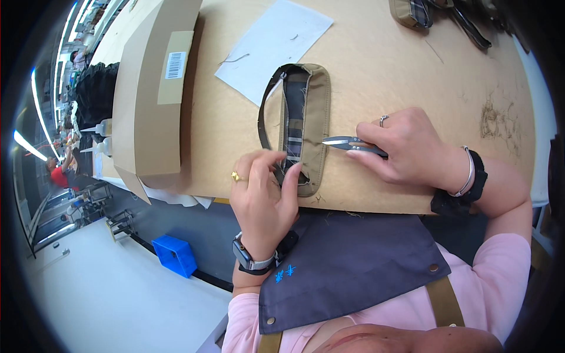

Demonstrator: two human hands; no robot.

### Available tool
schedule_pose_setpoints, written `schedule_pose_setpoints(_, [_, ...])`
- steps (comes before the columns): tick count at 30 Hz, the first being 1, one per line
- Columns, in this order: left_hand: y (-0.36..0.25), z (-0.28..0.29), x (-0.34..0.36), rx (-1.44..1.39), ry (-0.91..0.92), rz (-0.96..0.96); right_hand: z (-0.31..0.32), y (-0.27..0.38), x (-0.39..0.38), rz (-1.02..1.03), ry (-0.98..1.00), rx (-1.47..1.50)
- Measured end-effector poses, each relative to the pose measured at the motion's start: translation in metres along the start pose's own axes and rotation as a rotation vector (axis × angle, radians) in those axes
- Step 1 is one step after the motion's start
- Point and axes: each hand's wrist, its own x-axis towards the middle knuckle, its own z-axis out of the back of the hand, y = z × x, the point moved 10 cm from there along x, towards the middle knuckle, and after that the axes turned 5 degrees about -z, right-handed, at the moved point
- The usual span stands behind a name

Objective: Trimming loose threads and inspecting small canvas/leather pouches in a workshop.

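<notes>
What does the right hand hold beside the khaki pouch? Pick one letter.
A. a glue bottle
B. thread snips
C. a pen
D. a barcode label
B: the right hand grips small metal thread snips, blades pointing at the edge of the khaki zip pouch, while the left hand pinches the pouch's lower end.

The left hand reaches up from the lower edge with its wrist straight and its fingers curled together in a pinch at the fingertips, while the right hand comes in from the right, forearm bent at the elbow, fingers closed in a grip.
</notes>
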Motion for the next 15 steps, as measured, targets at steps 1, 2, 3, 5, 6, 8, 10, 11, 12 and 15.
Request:
schedule_pose_setpoints(1, [0.0,0.001,0.003,0.0,-0.013,-0.001,0.0,-0.001,0.0,-0.019,0.008,-0.008])
schedule_pose_setpoints(2, [0.001,-0.002,0.006,-0.004,0.023,0.011,0.0,0.0,-0.001,-0.009,0.007,-0.017])
schedule_pose_setpoints(3, [0.002,-0.005,0.009,-0.01,0.056,0.022,0.0,-0.001,-0.001,-0.014,0.003,-0.014])
schedule_pose_setpoints(5, [-0.003,-0.007,0.013,0.068,0.071,-0.028,0.001,-0.001,-0.001,-0.008,-0.001,-0.023])
schedule_pose_setpoints(6, [-0.006,-0.01,0.014,0.118,0.117,-0.036,0.001,-0.001,-0.001,-0.015,0.003,-0.019])
schedule_pose_setpoints(8, [-0.01,-0.014,0.014,0.134,0.169,-0.069,0.003,0.0,0.0,-0.009,0.006,-0.024])
schedule_pose_setpoints(10, [-0.006,-0.018,0.013,0.101,0.183,-0.04,0.002,0.0,-0.001,-0.014,0.004,-0.002])
schedule_pose_setpoints(11, [-0.003,-0.022,0.012,0.072,0.208,-0.012,0.002,0.001,-0.001,-0.009,0.004,-0.011])
schedule_pose_setpoints(12, [-0.003,-0.022,0.011,0.068,0.2,-0.015,0.002,0.001,-0.001,-0.016,0.007,-0.006])
schedule_pose_setpoints(15, [-0.001,-0.019,0.009,-0.008,0.162,0.001,0.002,0.001,0.0,-0.017,-0.002,0.01])
